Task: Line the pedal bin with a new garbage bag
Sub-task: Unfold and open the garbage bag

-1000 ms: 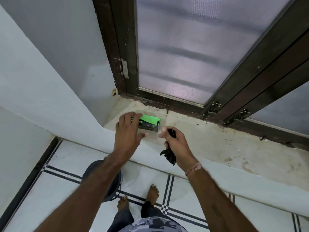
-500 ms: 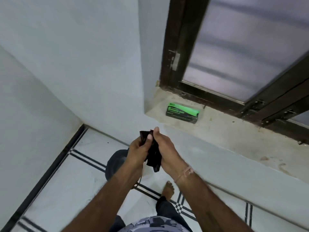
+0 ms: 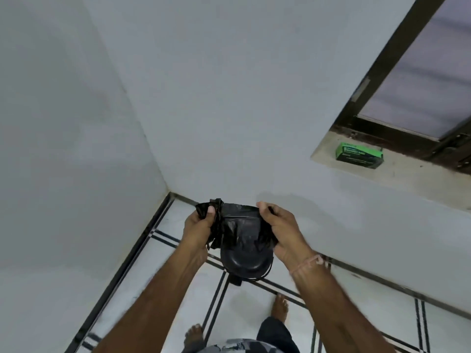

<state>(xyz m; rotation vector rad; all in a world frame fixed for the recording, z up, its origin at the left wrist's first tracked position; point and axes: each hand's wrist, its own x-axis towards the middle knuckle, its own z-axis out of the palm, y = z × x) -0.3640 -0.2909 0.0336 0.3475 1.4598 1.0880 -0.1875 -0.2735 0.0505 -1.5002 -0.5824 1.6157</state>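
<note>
A crumpled black garbage bag is stretched between my two hands at chest height. My left hand pinches its bunched left end between thumb and fingers. My right hand grips the right end with curled fingers. Directly below the bag stands the dark round pedal bin on the floor, its lid down and its pedal poking out at the front. The bag's hanging folds hide the far part of the lid.
A green and black box of garbage bags lies on the window sill at the upper right, below a dark wooden window frame. White walls meet in a corner behind the bin. My bare feet stand on the white tiled floor with black lines.
The view has swung left and down from the sill. My hands have pulled apart, spreading the bag from a tight wad into a wider strip above the bin.
</note>
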